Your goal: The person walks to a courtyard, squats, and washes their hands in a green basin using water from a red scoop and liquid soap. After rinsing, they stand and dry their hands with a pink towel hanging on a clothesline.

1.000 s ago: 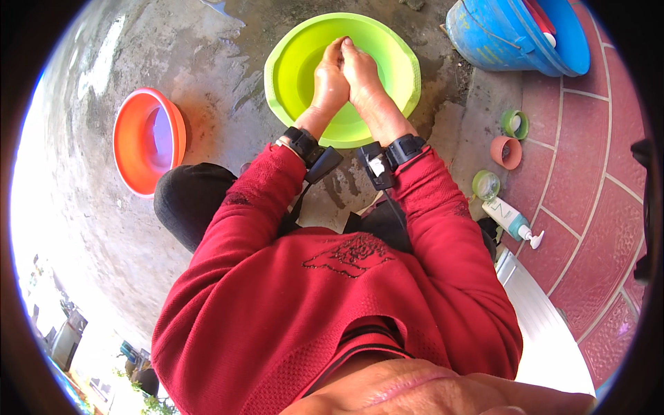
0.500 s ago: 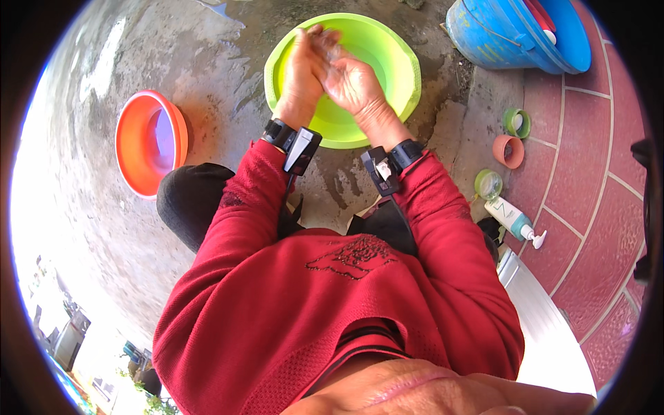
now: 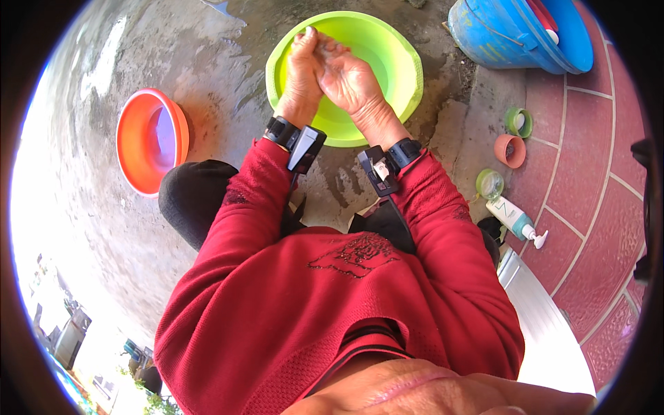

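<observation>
My left hand point(image 3: 301, 79) and my right hand point(image 3: 348, 81) are pressed against each other above a lime-green plastic basin point(image 3: 408, 79). Wet-looking skin shows on the right palm, which is turned upward with its fingers leaning toward the left hand. The left hand stands on edge along it, its fingertips pointing to the far rim. Part of the left fingers is hidden where the two hands meet. No object shows between them. Each wrist wears a black band with a small device, the left one point(image 3: 306, 149) and the right one point(image 3: 378, 171).
An orange basin point(image 3: 181, 138) with bluish-looking contents sits on the wet concrete at left. At far right stands a blue bucket point(image 3: 484, 41). Small green and terracotta pots point(image 3: 510, 151) and a pump bottle point(image 3: 510, 216) line the red-tiled edge point(image 3: 588, 131).
The right fingers, smeared by motion before, now look sharper and rest closer against the left hand. Both hands stay over the basin.
</observation>
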{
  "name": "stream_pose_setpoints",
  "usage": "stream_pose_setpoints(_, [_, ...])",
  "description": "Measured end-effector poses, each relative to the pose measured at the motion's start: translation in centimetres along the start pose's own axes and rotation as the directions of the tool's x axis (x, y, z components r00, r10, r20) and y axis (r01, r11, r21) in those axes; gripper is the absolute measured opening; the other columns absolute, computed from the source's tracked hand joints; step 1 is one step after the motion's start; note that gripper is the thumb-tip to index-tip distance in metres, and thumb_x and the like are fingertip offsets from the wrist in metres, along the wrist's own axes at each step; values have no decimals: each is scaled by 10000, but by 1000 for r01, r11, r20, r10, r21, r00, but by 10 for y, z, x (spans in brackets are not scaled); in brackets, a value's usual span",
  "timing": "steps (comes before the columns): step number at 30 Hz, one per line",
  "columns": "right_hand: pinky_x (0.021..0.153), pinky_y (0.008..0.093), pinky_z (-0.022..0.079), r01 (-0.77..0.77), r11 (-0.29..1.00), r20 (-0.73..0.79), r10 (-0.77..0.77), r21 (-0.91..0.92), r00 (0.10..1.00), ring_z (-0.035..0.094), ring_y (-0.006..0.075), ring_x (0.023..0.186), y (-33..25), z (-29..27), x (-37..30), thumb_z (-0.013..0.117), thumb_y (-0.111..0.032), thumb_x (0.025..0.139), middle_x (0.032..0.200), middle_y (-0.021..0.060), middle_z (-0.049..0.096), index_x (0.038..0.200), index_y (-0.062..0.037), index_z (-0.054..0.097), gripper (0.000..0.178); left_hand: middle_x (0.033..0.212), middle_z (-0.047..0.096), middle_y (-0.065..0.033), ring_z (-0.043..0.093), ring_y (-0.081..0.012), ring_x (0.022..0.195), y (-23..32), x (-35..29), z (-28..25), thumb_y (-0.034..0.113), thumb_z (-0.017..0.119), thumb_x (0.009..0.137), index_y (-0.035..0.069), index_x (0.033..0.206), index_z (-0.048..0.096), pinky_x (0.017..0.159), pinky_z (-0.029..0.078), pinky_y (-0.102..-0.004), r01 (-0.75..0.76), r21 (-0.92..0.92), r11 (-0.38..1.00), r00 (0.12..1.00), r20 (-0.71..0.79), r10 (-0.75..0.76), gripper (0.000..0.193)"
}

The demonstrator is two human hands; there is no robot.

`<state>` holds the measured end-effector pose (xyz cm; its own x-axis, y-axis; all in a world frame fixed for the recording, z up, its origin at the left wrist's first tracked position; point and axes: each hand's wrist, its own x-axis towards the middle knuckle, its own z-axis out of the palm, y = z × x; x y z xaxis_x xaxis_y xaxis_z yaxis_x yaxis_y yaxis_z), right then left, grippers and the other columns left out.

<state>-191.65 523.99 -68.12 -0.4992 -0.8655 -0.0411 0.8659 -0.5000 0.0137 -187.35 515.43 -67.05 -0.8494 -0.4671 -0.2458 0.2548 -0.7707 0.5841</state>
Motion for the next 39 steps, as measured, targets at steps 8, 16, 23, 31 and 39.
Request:
stream_pose_setpoints(8, [1050,408,450,-110,994,-20,111,13,994,552,315,1135,-4,5,-1,390,90,855,1172,185,558,1229,111,449,379,684,540,-69,577,-234,684,7,0,1,331,553,941,89,723,471,737,524,-412,-8,-62,998,975,-223,-6,336])
stream_pose_setpoints(16, [967,453,511,-81,996,-1,81,-44,997,539,267,1159,-2,-3,-2,436,134,809,1183,136,536,1101,57,497,308,636,420,-44,486,-206,635,12,0,10,340,535,920,91,667,424,790,486,-429,-11,137,991,999,-30,15,372])
stream_pose_setpoints(23, [971,403,500,-237,702,-121,211,-671,970,503,269,1221,-22,14,-3,352,65,839,1252,152,520,1201,98,481,386,601,400,-26,506,-206,661,25,11,-11,422,490,949,126,645,362,690,485,-357,85,190,978,944,-329,-19,443])
stream_pose_setpoints(31, [1002,386,467,-58,995,-41,55,-87,998,501,305,1214,-3,9,3,388,96,820,1283,187,503,1235,66,443,420,731,559,-68,583,-247,753,6,6,-4,452,496,953,80,791,498,811,500,-437,13,-77,997,999,-41,-16,406])
stream_pose_setpoints(39, [934,335,480,341,-727,486,12,-596,874,616,307,1080,0,9,4,502,-221,935,1121,162,661,1094,-2,670,318,1037,611,-168,569,-311,1055,8,16,-21,617,372,942,37,1079,513,953,450,-478,58,-137,989,967,-238,-90,612])
